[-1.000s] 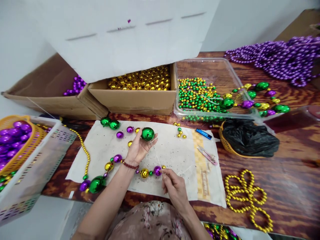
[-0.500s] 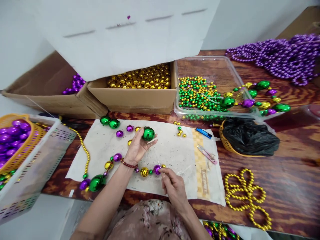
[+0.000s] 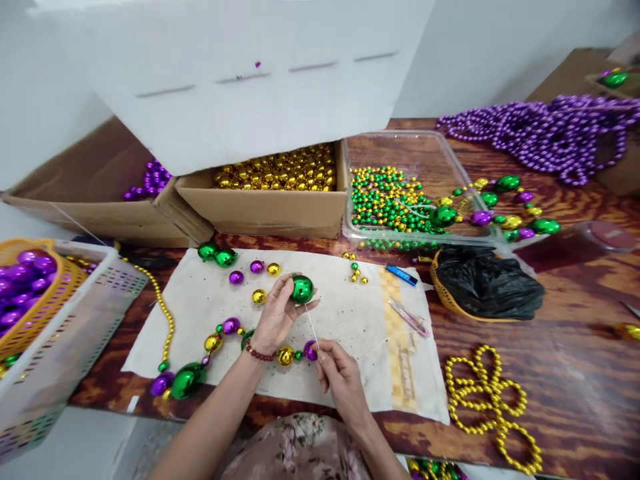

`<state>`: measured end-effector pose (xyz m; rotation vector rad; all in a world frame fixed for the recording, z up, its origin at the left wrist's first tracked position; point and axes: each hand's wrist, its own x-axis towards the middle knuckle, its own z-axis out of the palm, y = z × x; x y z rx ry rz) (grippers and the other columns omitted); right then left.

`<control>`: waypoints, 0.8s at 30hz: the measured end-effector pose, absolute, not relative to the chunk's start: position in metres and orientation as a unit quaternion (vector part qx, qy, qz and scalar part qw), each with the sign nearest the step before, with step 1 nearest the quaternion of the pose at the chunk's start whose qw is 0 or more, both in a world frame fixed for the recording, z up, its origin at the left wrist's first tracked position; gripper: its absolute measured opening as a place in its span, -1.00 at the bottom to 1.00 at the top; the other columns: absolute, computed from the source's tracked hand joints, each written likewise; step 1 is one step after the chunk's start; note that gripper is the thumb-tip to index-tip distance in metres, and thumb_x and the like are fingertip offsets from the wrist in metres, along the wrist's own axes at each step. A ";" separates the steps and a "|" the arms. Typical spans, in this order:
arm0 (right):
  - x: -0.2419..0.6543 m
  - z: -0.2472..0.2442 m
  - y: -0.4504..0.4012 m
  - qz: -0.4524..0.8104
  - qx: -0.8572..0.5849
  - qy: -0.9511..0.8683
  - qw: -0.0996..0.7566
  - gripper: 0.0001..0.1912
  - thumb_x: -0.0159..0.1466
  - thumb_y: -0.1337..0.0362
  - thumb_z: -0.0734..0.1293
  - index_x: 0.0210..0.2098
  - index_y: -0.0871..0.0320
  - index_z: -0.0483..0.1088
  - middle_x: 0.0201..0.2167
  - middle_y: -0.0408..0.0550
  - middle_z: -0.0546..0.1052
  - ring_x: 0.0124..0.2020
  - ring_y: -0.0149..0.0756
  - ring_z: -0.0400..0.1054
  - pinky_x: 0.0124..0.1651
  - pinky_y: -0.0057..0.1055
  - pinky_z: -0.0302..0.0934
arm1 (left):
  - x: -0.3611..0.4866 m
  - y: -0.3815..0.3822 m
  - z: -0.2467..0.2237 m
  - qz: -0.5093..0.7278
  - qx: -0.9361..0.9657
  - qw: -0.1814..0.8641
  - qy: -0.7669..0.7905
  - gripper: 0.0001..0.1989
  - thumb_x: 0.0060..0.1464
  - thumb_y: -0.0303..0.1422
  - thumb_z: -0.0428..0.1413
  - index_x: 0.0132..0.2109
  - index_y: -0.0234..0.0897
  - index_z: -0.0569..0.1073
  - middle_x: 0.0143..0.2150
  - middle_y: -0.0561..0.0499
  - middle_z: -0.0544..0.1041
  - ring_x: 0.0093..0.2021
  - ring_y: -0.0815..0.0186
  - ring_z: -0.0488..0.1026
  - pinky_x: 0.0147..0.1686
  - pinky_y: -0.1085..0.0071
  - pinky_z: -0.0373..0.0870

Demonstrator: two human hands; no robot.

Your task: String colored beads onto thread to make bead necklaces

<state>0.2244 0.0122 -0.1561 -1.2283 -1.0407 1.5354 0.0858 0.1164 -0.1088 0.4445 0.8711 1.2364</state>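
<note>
While the left hand [image 3: 278, 316] is clasping the green bead [image 3: 303, 289], apparently for steadiness | right hand [image 3: 343, 373] is pinching thread [image 3: 312, 325], seemingly keeping it taut

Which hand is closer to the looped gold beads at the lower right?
The right. The right hand is over the cloth, left of the looped gold beads; the left hand is further left, holding a large green ball.

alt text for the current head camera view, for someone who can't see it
A person's left hand holds a large green bead while the right hand pinches a thin pale thread or needle. Loose beads and part of a multicoloured bead string lie on a whitish cloth.
</note>
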 end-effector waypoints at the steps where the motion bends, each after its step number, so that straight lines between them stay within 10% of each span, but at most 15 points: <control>1: 0.226 -0.158 0.012 0.612 -0.497 -0.431 0.440 -0.61 0.39 -0.02 0.22 -0.20 0.20 0.43 -0.65 -0.28 0.29 -0.69 -0.50 0.11 -0.61 -0.57 0.04 | 0.087 0.116 -0.109 0.561 0.197 0.703 0.390 -0.68 0.07 -0.21 0.30 -0.06 -0.21 0.48 -0.09 0.01 0.56 -0.09 0.13 0.61 -0.13 0.20 0.59; 24: 0.221 -0.145 0.015 0.504 -0.540 -0.521 0.428 -0.70 0.39 0.16 0.19 -0.24 0.17 0.48 -0.65 -0.25 0.26 -0.62 -0.43 0.15 -0.53 -0.53 0.06 | 0.091 0.107 -0.110 0.609 0.203 0.644 0.416 -0.71 0.04 -0.19 0.30 -0.13 -0.18 0.47 -0.11 0.07 0.55 -0.21 0.33 0.56 -0.01 0.19 0.53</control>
